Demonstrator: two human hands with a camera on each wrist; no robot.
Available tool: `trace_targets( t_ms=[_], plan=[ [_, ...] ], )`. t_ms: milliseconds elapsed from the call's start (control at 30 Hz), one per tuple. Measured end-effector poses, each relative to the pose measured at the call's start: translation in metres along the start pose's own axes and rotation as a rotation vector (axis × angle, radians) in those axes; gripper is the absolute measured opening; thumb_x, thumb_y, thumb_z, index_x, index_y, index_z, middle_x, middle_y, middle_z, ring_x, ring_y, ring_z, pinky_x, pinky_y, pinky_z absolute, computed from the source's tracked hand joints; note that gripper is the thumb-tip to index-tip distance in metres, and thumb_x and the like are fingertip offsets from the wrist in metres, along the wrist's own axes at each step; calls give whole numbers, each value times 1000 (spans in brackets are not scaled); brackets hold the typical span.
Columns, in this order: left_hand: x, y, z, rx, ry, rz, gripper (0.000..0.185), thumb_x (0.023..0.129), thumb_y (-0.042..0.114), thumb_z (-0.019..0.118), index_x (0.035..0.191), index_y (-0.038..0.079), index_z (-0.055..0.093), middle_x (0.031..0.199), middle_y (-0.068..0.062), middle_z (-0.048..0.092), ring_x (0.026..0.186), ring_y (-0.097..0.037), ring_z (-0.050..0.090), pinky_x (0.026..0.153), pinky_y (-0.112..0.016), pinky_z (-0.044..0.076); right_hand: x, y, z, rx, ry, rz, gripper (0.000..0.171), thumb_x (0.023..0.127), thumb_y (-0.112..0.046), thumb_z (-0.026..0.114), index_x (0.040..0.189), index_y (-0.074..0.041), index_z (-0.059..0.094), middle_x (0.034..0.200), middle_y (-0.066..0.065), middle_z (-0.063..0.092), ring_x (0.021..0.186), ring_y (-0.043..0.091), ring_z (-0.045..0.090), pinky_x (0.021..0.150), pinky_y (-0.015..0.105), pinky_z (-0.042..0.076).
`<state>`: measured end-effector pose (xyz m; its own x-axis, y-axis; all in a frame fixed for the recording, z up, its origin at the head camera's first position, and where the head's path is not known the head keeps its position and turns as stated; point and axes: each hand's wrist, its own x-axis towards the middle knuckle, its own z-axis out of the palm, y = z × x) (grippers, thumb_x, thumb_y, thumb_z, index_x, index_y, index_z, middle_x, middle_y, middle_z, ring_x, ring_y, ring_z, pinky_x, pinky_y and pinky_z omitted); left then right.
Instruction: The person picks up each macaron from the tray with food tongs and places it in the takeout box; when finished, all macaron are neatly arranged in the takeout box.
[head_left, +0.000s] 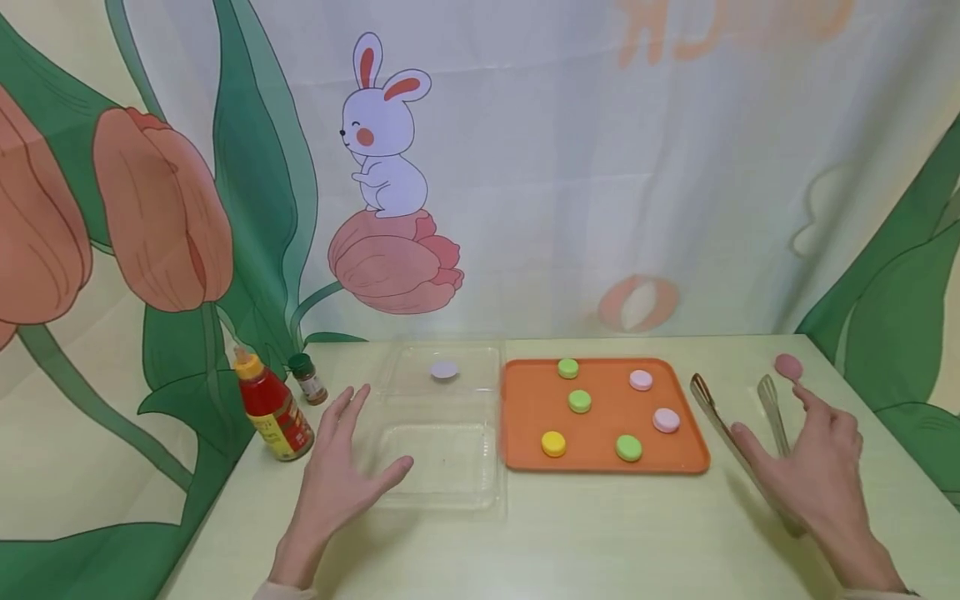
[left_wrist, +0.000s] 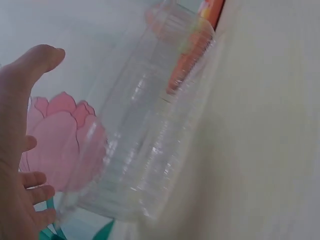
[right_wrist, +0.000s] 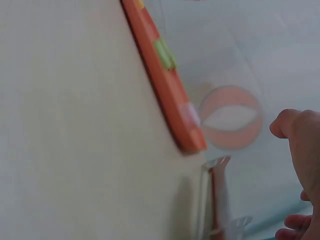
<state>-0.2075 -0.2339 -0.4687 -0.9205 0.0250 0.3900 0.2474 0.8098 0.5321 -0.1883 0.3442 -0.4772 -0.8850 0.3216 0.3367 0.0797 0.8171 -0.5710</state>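
Left hand [head_left: 341, 471] open, fingers spread, beside the clear container [head_left: 442, 442]. Right hand [head_left: 813, 475] open over the tongs [head_left: 738, 442], gripping nothing.

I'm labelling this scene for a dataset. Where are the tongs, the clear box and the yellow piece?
tongs [head_left: 711, 410], head view, left arm.
clear box [head_left: 441, 498], head view, near rim.
yellow piece [head_left: 553, 443], head view, top face.

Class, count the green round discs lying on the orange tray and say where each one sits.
3. One green round disc at the orange tray's far edge, one just nearer, one by the near edge. None seems hidden.
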Motion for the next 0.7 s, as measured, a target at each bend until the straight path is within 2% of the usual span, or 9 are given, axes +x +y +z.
trace_targets(
  t_ms=[67,200,333,467,700],
  plan=[
    [-4,-8,4,-40,-11,-16,108,77,67,82,164,40,24,170,-6,23,151,-36,32,105,-74,42,-2,12,4,-4,-21,33,108,90,-57,74,159,7,22,138,42,32,121,59,31,84,70,37],
    [-8,-20,13,-106,-19,-37,104,81,54,85,164,37,26,169,-10,23,151,-40,31,109,-76,35,-8,29,14,-1,-59,86,106,92,-58,71,154,14,24,135,40,38,121,57,33,88,69,37],
    [-12,-30,21,-165,-30,-57,102,82,47,86,164,34,27,170,-12,21,147,-40,40,110,-72,37,-11,37,21,-21,-84,120,106,93,-58,69,151,18,24,130,39,41,119,56,35,93,70,35],
    [-17,-34,23,-189,-68,-101,107,82,47,87,165,34,23,170,-12,20,143,-37,47,111,-68,40,-14,40,29,-54,-87,100,108,91,-61,70,147,22,29,127,42,39,117,59,35,93,73,31],
    [-19,-32,23,-181,-159,-208,121,74,57,89,167,33,14,166,-12,33,146,-37,43,113,-65,39,-18,44,36,-100,-83,75,105,90,-61,70,142,24,36,125,44,36,113,60,34,91,73,29]
  ],
)
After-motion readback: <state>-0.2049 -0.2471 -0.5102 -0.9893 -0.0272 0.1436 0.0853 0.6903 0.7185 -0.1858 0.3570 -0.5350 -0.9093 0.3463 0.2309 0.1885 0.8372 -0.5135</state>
